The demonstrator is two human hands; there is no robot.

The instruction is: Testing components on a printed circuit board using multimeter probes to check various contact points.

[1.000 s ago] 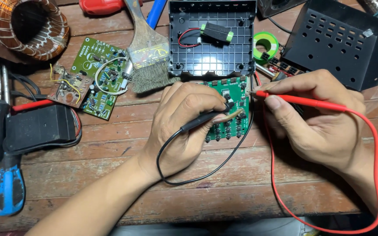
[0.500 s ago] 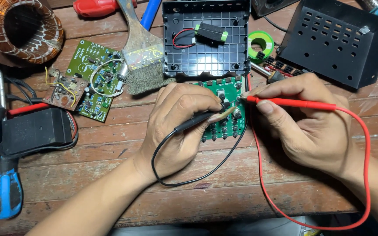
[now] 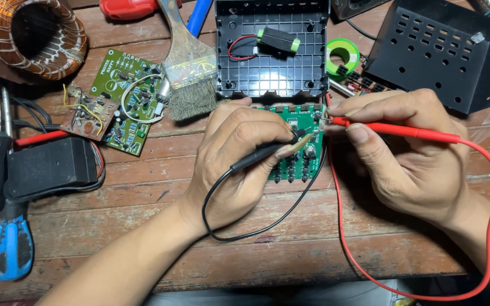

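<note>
A small green circuit board (image 3: 304, 150) lies flat on the wooden workbench (image 3: 313, 249), just in front of an open black plastic case half (image 3: 273, 68) and partly hidden beneath both hands. The left hand (image 3: 239, 158) rests on the board's left portion, fingers closed around a black test probe (image 3: 267, 152) whose tip meets the board near its centre; the probe's black lead (image 3: 239, 226) loops down and back under the palm. The right hand (image 3: 404, 153) is clamped, thumb against forefinger, on a red test probe (image 3: 392, 129), its metal tip touching the board's upper right edge; the red lead (image 3: 483, 226) runs off right and curves down along the forearm. The two hands sit close, nearly touching above the board. Inside the case half lies a small black and green battery pack (image 3: 279, 39) with a red wire. To its right are a green solder reel (image 3: 342, 55) and a perforated black cover (image 3: 443, 54). To the left of the case lie a worn paintbrush (image 3: 188, 73), a larger green circuit board (image 3: 129, 102) and, in the top-left corner, a copper-wound toroidal coil (image 3: 26, 37). At the far left are a black box (image 3: 49, 167) and a blue-handled tool (image 3: 12, 249).
</note>
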